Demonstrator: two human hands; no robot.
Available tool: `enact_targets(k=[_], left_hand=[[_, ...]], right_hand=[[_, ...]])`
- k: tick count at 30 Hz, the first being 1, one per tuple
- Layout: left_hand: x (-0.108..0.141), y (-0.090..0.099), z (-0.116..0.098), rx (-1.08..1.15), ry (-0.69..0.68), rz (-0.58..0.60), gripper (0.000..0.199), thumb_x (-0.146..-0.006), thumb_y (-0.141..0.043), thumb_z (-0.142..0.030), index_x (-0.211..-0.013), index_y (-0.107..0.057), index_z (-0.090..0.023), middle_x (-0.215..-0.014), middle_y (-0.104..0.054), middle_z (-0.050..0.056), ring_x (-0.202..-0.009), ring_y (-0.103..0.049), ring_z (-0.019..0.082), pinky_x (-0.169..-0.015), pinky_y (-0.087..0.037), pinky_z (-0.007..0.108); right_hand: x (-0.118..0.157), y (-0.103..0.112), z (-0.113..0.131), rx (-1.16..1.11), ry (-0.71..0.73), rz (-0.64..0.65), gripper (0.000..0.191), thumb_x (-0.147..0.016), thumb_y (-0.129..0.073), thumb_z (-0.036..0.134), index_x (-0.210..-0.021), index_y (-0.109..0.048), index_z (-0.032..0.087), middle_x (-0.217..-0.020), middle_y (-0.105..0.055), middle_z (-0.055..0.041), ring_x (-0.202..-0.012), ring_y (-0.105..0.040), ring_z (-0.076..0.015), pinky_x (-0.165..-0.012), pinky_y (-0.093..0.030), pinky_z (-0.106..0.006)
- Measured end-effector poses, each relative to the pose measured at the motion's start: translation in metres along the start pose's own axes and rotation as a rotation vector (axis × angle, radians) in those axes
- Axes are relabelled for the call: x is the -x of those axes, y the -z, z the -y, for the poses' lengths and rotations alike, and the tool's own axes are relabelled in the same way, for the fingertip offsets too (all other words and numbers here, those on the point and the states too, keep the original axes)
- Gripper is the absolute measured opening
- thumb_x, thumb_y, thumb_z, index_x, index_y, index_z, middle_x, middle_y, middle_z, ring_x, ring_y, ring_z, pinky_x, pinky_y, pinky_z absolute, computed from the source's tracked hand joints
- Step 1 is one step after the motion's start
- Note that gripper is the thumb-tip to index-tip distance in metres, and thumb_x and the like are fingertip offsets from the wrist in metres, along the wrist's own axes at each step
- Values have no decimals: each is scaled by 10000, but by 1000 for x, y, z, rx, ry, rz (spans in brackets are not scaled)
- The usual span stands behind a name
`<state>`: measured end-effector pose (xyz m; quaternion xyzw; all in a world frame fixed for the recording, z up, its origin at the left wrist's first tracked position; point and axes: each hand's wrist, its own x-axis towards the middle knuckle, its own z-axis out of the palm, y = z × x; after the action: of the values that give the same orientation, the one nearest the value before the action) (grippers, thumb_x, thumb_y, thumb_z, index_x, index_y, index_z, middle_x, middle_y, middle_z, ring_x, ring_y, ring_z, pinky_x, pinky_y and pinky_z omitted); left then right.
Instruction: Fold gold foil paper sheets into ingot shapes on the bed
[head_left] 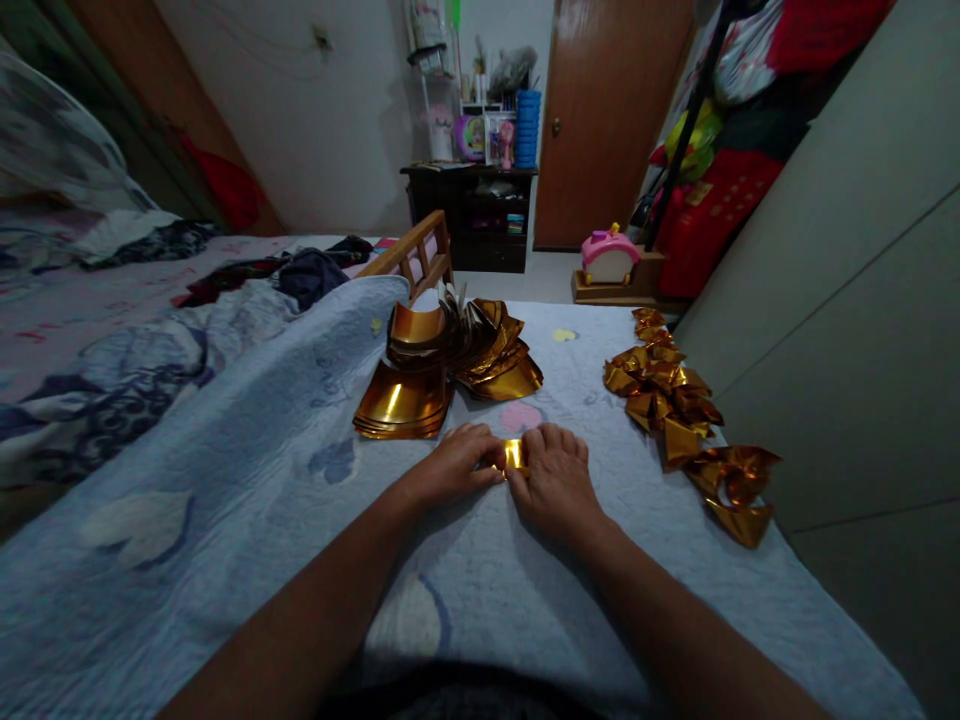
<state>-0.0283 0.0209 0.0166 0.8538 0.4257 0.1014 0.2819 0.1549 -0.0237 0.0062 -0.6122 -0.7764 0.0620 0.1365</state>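
Note:
A small sheet of shiny gold foil paper (514,455) lies low over the bedspread, gripped at both ends and partly covered by fingers. My left hand (463,460) is closed on its left end, and my right hand (553,468) is closed on its right end. Just beyond my hands stand stacks of gold foil paper (405,398), fanned and curled, some showing pale undersides. Along the bed's right edge runs a row of folded gold foil pieces (667,390), crumpled and overlapping.
A light blue bedspread (300,560) with heart shapes covers the bed under my hands. Rumpled clothes (225,300) lie on another bed at left. A wooden rail (409,250) rises behind the stacks. A pale cabinet (847,330) borders the right side; a pink toy (609,258) sits beyond.

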Motion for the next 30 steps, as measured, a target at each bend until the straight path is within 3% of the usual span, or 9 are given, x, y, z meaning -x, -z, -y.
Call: enact_targets(k=[5,14,20,25,30], left_hand=[[1,-2,2,11,-14,-13,50,-862,-672,-226,-884,-656,-185,-934,-607,35,-974,-526,221,-869,-390,327],[2,1,0,21,0,1,69,-854,-647,-211,-913,-679,-198,-941,-608,36,-982,-524,223,-858,-388,329],[3,2,-2,22,8,12,72,-854,-632,-219,-915,-668,-201,-956,-608,33,-995,-521,220,-869,-392,327],[3,1,1,14,4,14,64,-852,-631,-216,-908,-656,-202,-964,-608,35,-999,-527,222,-866,-393,324],[3,-1,3,6,-4,6,73,-850,-631,-215,-918,-659,-209,-966,-605,29,-1004,-523,221,-862,-385,321]], right_hand=[[0,-4,-11,-58,1,-22,441,-913,-558,404,-1296,-506,192,-1330,-538,-146,-1220,-423,-318,-1069,-262,-495],[3,-2,-40,-34,-55,46,711,-880,-585,357,-1539,-351,230,-1507,-432,-173,-1376,-355,-368,-1120,-217,-575],[3,2,-71,10,-85,95,818,-845,-635,386,-1582,-296,277,-1536,-420,-176,-1388,-369,-405,-1086,-284,-590],[1,11,-76,-26,-92,160,836,-829,-616,324,-1589,-272,278,-1546,-405,-169,-1395,-370,-387,-1089,-292,-562],[-1,21,-67,-118,-23,-29,686,-755,-581,186,-1433,-478,196,-1426,-479,-161,-1304,-411,-343,-1062,-325,-502]])
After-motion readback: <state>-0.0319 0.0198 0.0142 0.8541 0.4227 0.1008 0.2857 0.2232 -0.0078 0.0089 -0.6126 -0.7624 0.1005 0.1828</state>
